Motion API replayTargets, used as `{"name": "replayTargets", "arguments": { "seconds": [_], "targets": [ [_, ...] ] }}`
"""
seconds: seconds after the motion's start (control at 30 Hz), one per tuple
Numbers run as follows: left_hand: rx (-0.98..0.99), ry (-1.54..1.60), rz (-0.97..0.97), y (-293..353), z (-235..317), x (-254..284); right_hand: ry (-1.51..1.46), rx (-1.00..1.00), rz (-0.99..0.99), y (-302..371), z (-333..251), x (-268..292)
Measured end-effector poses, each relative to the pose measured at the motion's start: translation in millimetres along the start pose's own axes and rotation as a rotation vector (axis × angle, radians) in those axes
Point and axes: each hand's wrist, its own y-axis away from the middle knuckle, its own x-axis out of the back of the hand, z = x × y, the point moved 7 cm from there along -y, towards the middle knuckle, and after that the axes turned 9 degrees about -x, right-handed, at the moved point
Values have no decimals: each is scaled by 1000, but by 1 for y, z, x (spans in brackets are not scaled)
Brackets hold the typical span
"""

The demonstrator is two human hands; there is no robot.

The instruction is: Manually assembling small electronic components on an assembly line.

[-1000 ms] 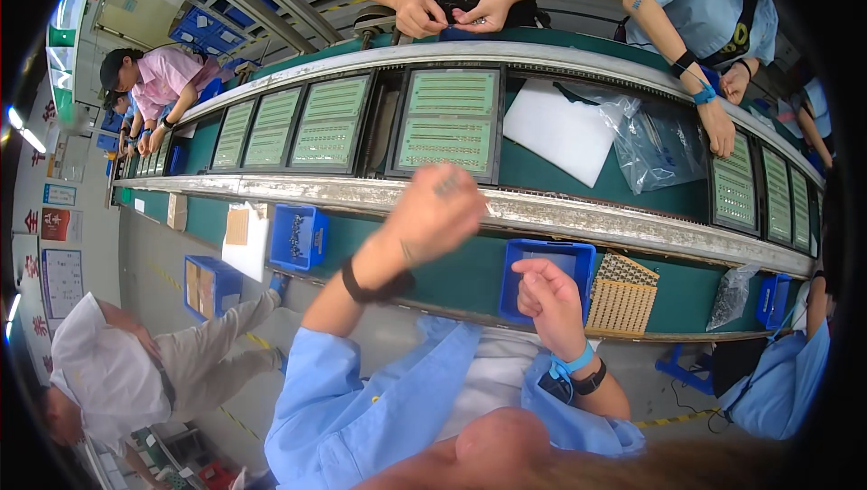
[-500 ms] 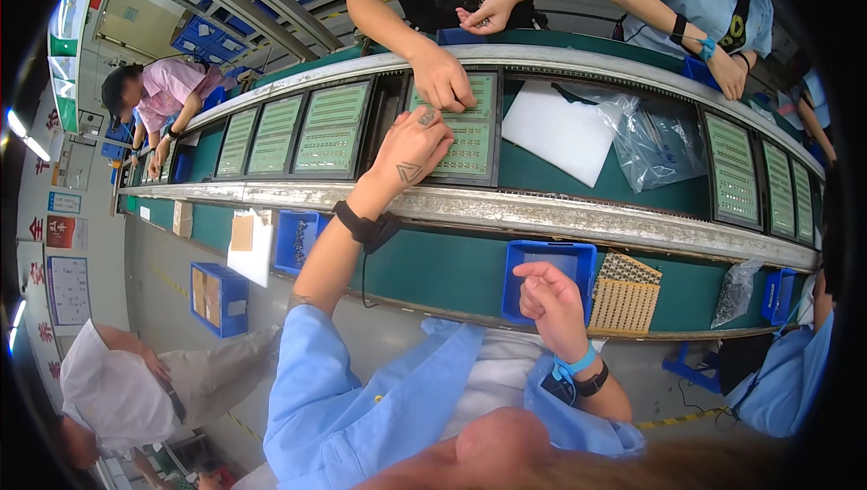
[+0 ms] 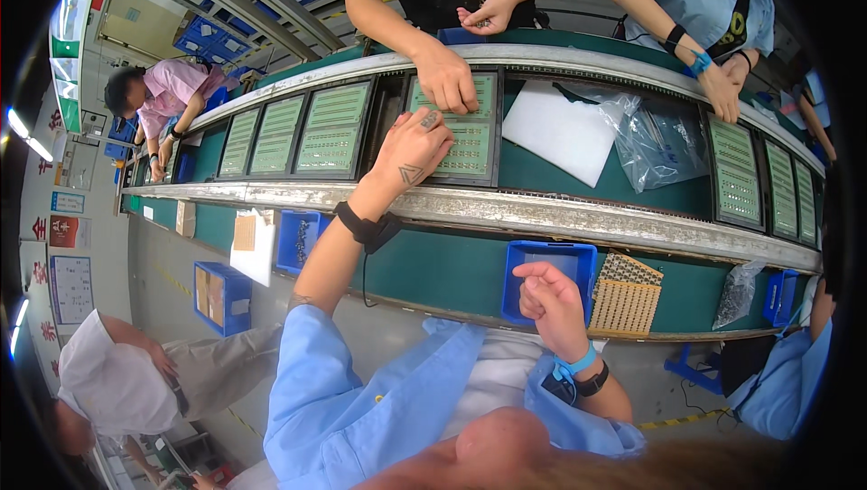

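My left hand (image 3: 415,149) reaches over the conveyor rail to the left edge of a green circuit board panel (image 3: 471,138) in a black frame. Its fingers are curled down onto the board, and whatever they pinch is hidden. Right beside it, a co-worker's hand (image 3: 447,81) presses fingertips on the same panel's upper part. My right hand (image 3: 553,308) hovers over a blue bin (image 3: 517,282), fingers curled and the index finger partly extended. What lies inside that grip cannot be made out.
More framed boards (image 3: 331,129) sit along the line to the left, others (image 3: 736,169) to the right. A white foam sheet (image 3: 560,133) and clear plastic bag (image 3: 664,142) lie between. Right of the bin is a tan component strip sheet (image 3: 626,296). Metal rails (image 3: 542,214) border the line.
My hands stay in nearly the same places. The co-worker's hand on the panel has shifted slightly. At the far right, another co-worker's hands moved down toward a board.
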Motion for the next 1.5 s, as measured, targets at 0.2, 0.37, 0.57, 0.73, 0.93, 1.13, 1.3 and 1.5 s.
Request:
{"name": "replayTargets", "arguments": {
  "seconds": [0.2, 0.37, 0.57, 0.73, 0.93, 1.13, 1.3, 1.5],
  "targets": [
    [37, 1, -3, 1, -1, 2, -12, -4, -10, 1, 0, 1],
    [5, 18, 92, 1, 7, 23, -59, 35, -1, 2, -2, 8],
    [-64, 220, 211, 0, 88, 64, -445, 52, -64, -4, -18, -1],
    [-167, 495, 127, -2, 167, 45, -501, 61, -210, -5, -7, 4],
    [-197, 497, 19, -2, 184, 21, -438, 63, -173, -2, -6, 4],
    [-152, 489, -5, 0, 183, 13, -431, 60, -175, -2, -4, 1],
    [-137, 500, 65, 1, 180, 25, -441, 89, -177, -3, -6, 6],
    [-165, 509, 72, 4, 190, 24, -409, 114, -158, -3, -6, 5]
  ]
}}
